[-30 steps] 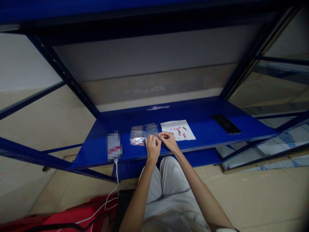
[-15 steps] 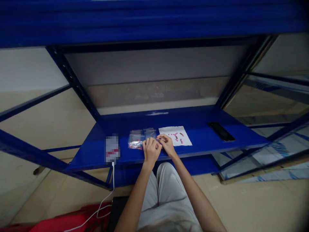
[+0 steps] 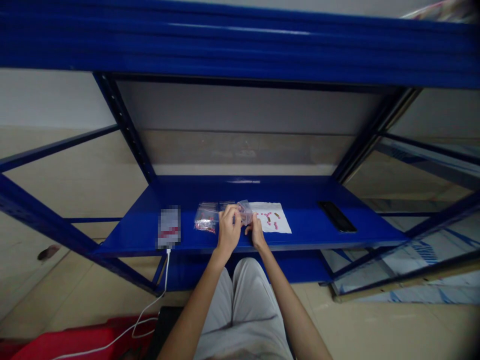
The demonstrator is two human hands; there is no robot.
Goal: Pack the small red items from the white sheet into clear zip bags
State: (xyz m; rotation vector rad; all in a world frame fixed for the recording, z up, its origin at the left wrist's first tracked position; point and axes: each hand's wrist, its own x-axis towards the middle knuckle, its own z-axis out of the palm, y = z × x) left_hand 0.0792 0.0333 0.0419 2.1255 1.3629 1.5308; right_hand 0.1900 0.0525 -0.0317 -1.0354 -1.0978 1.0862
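My left hand (image 3: 227, 227) and my right hand (image 3: 256, 231) together hold a small clear plastic bag (image 3: 245, 210) lifted a little above the blue shelf (image 3: 307, 227). Each hand pinches one side of the bag. Just right of my hands lies a white paper sheet (image 3: 279, 225) with a few small pink and brown pieces (image 3: 269, 217) on it. To the left of my hands, more clear bags (image 3: 205, 218) with pink contents lie flat on the shelf.
A black phone (image 3: 336, 216) lies at the shelf's right. A blurred device (image 3: 169, 227) with a white cable (image 3: 150, 307) sits at the left. Blue rack posts and an upper shelf beam (image 3: 240, 45) frame the bay. Something red (image 3: 67, 342) lies on the floor.
The small bag has been raised off the shelf and now stands between my fingers. The camera has tilted upward, showing more of the upper beam.
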